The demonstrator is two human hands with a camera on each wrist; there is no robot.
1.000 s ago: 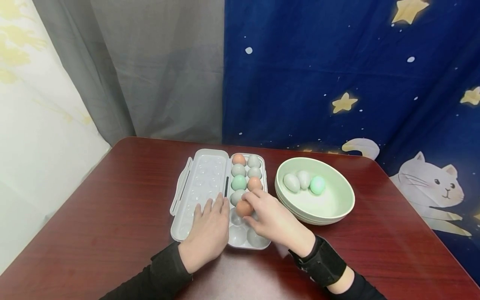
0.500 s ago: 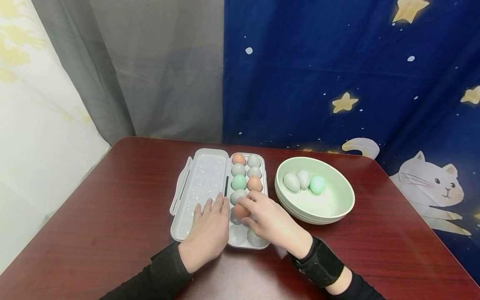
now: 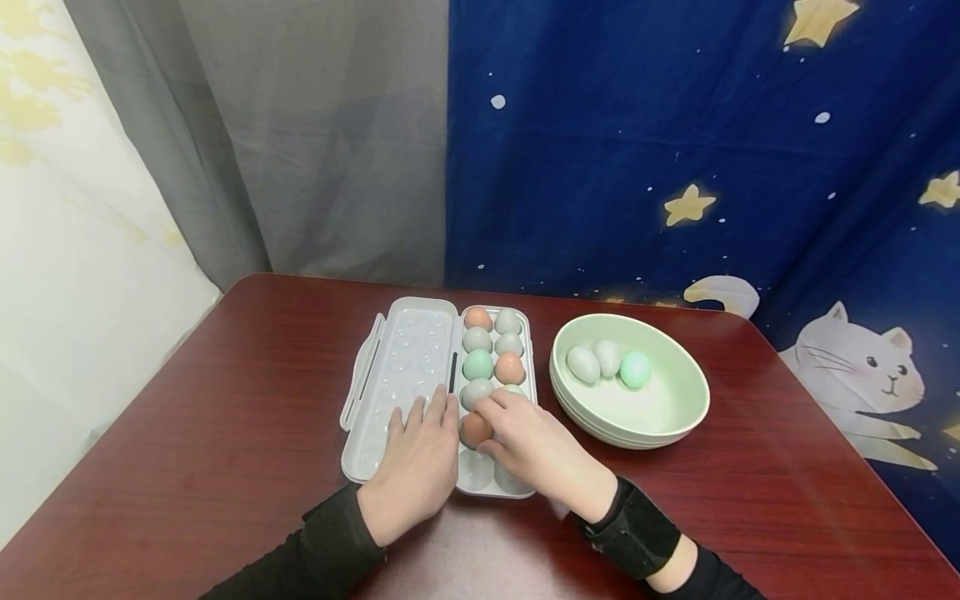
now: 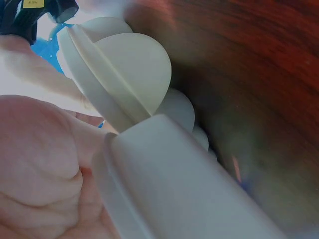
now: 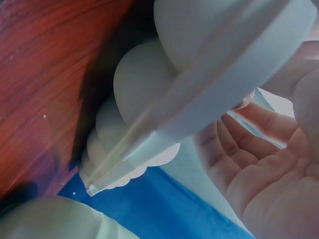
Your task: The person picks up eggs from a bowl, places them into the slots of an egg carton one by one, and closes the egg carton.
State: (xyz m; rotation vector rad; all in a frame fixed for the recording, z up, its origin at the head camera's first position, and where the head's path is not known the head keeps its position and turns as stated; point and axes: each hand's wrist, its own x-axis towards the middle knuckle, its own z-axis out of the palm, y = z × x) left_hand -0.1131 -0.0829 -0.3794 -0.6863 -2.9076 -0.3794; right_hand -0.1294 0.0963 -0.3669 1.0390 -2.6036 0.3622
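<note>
Here the left hand (image 3: 416, 467) lies palm down over the near end of the open lid (image 3: 405, 375) of an egg carton, its visible fingers straight and slightly fanned, pointing at the table's far edge; they grasp nothing, and the thumb cannot be made out. The left forearm, in a black sleeve (image 3: 322, 546), slants in from the near side of the table (image 3: 240, 400). The right hand (image 3: 542, 443) reaches in from the near right, its wrist circled by a black band (image 3: 641, 529), the back of the hand turned up and the fingers bent toward the table's left edge. Its thumb and fingers pinch a brown egg (image 3: 474, 431), which sits at a hollow in the left column of the egg tray (image 3: 474, 473), just beside the left hand's fingers; whether it touches the bottom cannot be told. Tray and lid lie open side by side, reaching toward the table's far edge. Farther up the tray stand more eggs in two columns, among them a green egg (image 3: 477, 364). Between the tray and the table's right edge stands a light green bowl (image 3: 663, 408), holding two pale eggs and a mint egg (image 3: 635, 370).
</note>
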